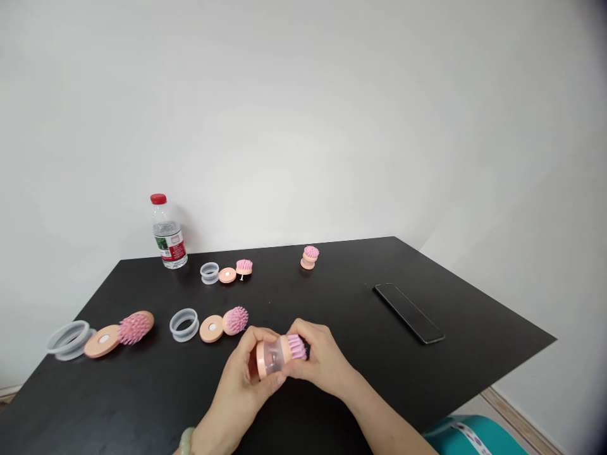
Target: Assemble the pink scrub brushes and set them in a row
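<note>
Between both hands, over the near middle of the table, lies a small round brush [274, 357] tilted on its side. It has a peach base, a clear middle ring and pink bristles pointing right. My left hand [241, 379] wraps round the base and clear ring. With thumb and fingers, my right hand [322, 360] grips the bristle end. Just beyond my left hand sit a pink bristle head [236, 320], a peach disc [211, 328] with a white centre, and a clear ring [184, 325].
Farther left lie another clear ring [71, 340], disc [102, 341] and bristle head [136, 327]. A similar trio stands near the red-capped bottle [169, 237]. A whole brush [310, 257] stands at the back, and a black phone-like slab [408, 313] lies right. A teal object [474, 433] is below the edge.
</note>
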`<action>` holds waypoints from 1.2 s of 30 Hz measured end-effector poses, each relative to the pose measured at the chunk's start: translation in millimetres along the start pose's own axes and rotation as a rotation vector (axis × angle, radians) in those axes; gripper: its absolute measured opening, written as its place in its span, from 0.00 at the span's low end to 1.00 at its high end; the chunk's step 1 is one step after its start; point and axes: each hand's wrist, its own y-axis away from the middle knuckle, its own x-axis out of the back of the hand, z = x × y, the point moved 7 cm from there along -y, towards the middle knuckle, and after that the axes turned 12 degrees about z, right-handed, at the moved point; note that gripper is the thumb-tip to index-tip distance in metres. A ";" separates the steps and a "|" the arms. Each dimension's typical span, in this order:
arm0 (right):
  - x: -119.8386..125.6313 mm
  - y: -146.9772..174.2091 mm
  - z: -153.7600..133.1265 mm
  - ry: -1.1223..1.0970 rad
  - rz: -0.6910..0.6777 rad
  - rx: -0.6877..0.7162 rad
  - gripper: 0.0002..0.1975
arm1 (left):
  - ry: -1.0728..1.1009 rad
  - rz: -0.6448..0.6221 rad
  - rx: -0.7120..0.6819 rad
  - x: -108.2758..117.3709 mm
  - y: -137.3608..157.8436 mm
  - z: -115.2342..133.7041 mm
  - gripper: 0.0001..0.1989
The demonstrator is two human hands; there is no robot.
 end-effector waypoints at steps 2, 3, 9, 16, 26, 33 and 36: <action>-4.1 0.3 4.6 -0.090 -0.069 -0.083 0.34 | 0.011 0.034 -0.020 3.5 -2.0 -1.1 0.19; -4.6 0.5 3.7 -0.145 -0.099 -0.088 0.40 | 0.021 0.050 -0.014 5.6 -3.1 -1.9 0.18; 4.4 2.1 -6.1 -0.246 -0.092 0.027 0.39 | 0.061 0.096 0.040 12.1 -6.3 -3.3 0.19; 2.8 -1.6 9.2 -0.311 -0.055 -0.076 0.42 | 0.002 0.095 0.001 9.5 -2.1 1.9 0.18; -10.6 1.1 14.5 -0.399 -0.089 -0.302 0.23 | -0.272 0.118 -0.214 12.0 -3.5 5.0 0.13; -28.9 7.3 28.1 -0.547 -0.256 -0.575 0.26 | -0.761 -0.044 -0.886 -8.5 19.5 27.8 0.21; -22.7 1.5 30.7 -0.455 -0.204 -0.518 0.25 | -0.862 0.043 -0.917 -3.6 17.5 22.0 0.25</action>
